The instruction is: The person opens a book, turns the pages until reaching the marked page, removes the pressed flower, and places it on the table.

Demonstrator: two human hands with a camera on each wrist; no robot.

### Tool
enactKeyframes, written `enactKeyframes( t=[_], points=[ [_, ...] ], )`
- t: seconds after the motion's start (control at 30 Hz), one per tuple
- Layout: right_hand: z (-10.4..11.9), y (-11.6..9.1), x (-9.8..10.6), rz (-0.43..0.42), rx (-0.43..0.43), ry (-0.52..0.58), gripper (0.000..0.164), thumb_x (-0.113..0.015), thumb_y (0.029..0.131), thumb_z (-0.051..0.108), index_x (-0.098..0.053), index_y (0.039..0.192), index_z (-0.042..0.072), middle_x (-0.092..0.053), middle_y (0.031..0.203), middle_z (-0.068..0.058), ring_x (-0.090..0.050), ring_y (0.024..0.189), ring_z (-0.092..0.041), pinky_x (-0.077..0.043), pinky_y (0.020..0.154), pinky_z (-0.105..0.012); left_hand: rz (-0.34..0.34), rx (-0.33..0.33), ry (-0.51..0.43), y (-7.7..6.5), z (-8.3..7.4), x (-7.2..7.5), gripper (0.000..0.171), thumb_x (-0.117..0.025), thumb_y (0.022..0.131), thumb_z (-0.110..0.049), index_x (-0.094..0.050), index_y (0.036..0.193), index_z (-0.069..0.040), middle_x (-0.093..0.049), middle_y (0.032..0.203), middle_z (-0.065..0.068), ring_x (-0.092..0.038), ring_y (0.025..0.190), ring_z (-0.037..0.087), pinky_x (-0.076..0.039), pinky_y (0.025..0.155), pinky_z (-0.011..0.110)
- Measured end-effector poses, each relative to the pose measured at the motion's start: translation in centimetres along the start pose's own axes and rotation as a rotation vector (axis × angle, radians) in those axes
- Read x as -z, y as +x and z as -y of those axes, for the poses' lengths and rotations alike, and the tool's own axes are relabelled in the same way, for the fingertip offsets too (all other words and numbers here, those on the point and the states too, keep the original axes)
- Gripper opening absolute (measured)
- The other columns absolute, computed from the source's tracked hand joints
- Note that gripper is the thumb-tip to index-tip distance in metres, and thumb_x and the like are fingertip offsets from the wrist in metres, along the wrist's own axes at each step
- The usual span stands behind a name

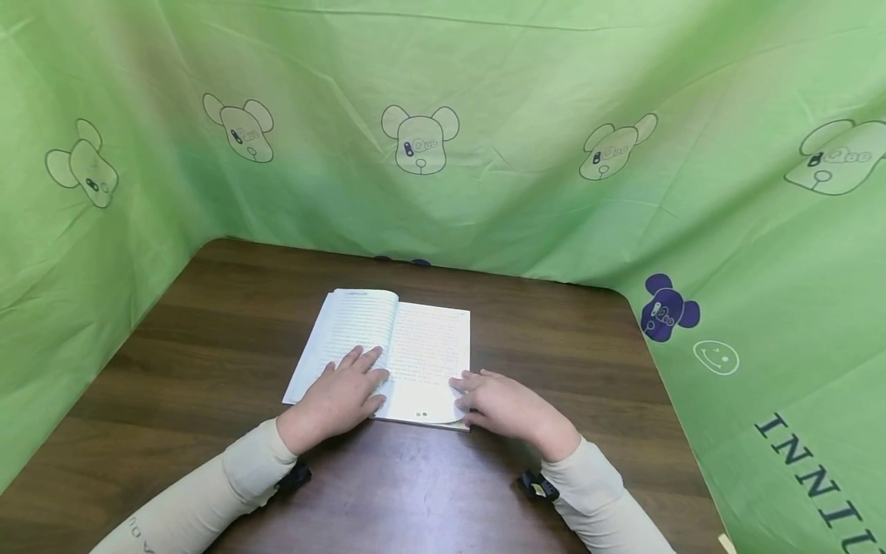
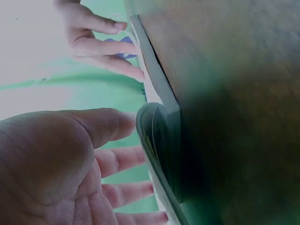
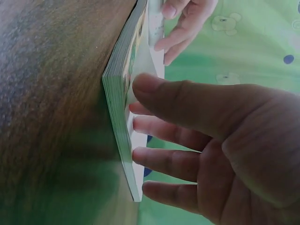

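A book (image 1: 428, 338) lies spread on the table, with printed text on both pages. Its left pages (image 1: 360, 319) bow up toward the spine. My left hand (image 1: 339, 394) rests on the lower left page with its fingers spread toward the spine. In the left wrist view, its fingertips touch the curved pages. At the book's right edge, my right hand (image 1: 511, 408) touches the page near the lower corner, its fingers fairly straight. The right wrist view shows the thumb (image 3: 149, 83) at the edge of a slightly raised page, above the thick page block (image 3: 117, 93).
The brown wooden table (image 1: 208, 323) extends around the book on every side. Green curtains (image 1: 484, 61) printed with bear heads hang behind the table and along its left and right edges. Black straps (image 1: 538, 486) show at both wrists, below the light sleeves.
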State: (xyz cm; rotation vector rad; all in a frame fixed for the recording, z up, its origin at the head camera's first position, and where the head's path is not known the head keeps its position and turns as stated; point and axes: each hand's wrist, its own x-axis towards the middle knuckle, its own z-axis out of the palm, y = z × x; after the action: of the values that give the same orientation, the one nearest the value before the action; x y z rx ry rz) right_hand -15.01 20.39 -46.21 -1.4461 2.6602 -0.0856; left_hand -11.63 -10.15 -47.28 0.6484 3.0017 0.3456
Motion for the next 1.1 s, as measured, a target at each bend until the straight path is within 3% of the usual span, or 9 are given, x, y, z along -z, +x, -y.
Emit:
enactKeyframes(
  t=[0.17, 0.27, 0.37, 0.47, 0.7, 0.87, 1.1],
  points=[
    [-0.3, 0.2, 0.0, -0.104, 0.01, 0.01, 0.006, -0.072, 0.095, 0.017, -0.076, 0.093, 0.014, -0.073, 0.126, -0.006, -0.067, 0.123, -0.026, -0.051, 0.104, -0.045, 0.003, 0.021, -0.02, 0.0, -0.3, -0.1, 0.045, -0.067, 0.098, -0.042, -0.066, 0.133, -0.013, -0.043, 0.159, 0.014, -0.038, 0.147, 0.044, -0.041, 0.1, 0.074],
    [-0.5, 0.3, -0.2, -0.17, -0.016, 0.047, 0.004, -0.07, 0.097, 0.019, -0.073, 0.097, 0.017, -0.076, 0.105, 0.004, -0.072, 0.099, -0.013, -0.057, 0.089, -0.035, 0.006, 0.038, -0.024, 0.0, -0.5, -0.3, 0.049, -0.068, 0.097, -0.046, -0.065, 0.133, -0.013, -0.042, 0.16, 0.015, -0.035, 0.148, 0.044, -0.04, 0.101, 0.074],
    [-0.4, 0.4, -0.2, -0.208, -0.066, 0.07, 0.005, -0.066, 0.1, 0.023, -0.068, 0.096, 0.021, -0.066, 0.085, 0.014, -0.06, 0.074, -0.003, -0.055, 0.073, -0.03, 0.003, 0.043, -0.03, 0.0, -0.7, -0.4, 0.055, -0.071, 0.094, -0.05, -0.065, 0.132, -0.012, -0.041, 0.161, 0.015, -0.034, 0.149, 0.045, -0.038, 0.101, 0.075],
    [-0.3, 0.5, -0.2, -0.233, -0.118, 0.069, 0.007, -0.064, 0.102, 0.025, -0.064, 0.096, 0.022, -0.059, 0.076, 0.017, -0.05, 0.065, 0.0, -0.052, 0.066, -0.029, -0.01, 0.036, -0.033, -0.1, -0.9, -0.6, 0.06, -0.075, 0.089, -0.052, -0.065, 0.131, -0.01, -0.04, 0.16, 0.017, -0.033, 0.148, 0.047, -0.038, 0.101, 0.076],
    [-0.3, 0.8, -0.5, -0.353, -0.166, 0.012, 0.005, -0.065, 0.102, 0.025, -0.067, 0.106, 0.023, -0.065, 0.076, 0.017, -0.054, 0.062, 0.0, -0.053, 0.063, -0.032, -0.048, 0.027, -0.034, -0.2, -1.1, -0.8, 0.067, -0.08, 0.083, -0.055, -0.066, 0.13, -0.008, -0.041, 0.16, 0.019, -0.033, 0.148, 0.048, -0.037, 0.1, 0.077],
    [-0.2, 1.0, -0.4, -0.44, -0.166, -0.02, 0.005, -0.07, 0.098, 0.025, -0.069, 0.104, 0.024, -0.066, 0.076, 0.018, -0.052, 0.061, 0.001, -0.052, 0.06, -0.03, -0.052, 0.021, -0.025, -0.2, -1.1, -0.9, 0.071, -0.081, 0.08, -0.057, -0.066, 0.13, -0.009, -0.041, 0.16, 0.018, -0.033, 0.148, 0.048, -0.038, 0.1, 0.077],
    [0.0, 0.9, 0.2, -0.586, -0.145, -0.028, 0.018, -0.078, 0.091, 0.026, -0.069, 0.106, 0.02, -0.077, 0.084, 0.012, -0.071, 0.07, -0.002, -0.054, 0.057, -0.029, -0.067, 0.039, -0.044, -0.2, -1.2, -1.0, 0.059, -0.079, 0.087, -0.048, -0.067, 0.129, -0.009, -0.042, 0.159, 0.018, -0.033, 0.148, 0.047, -0.037, 0.101, 0.077]
  ],
)
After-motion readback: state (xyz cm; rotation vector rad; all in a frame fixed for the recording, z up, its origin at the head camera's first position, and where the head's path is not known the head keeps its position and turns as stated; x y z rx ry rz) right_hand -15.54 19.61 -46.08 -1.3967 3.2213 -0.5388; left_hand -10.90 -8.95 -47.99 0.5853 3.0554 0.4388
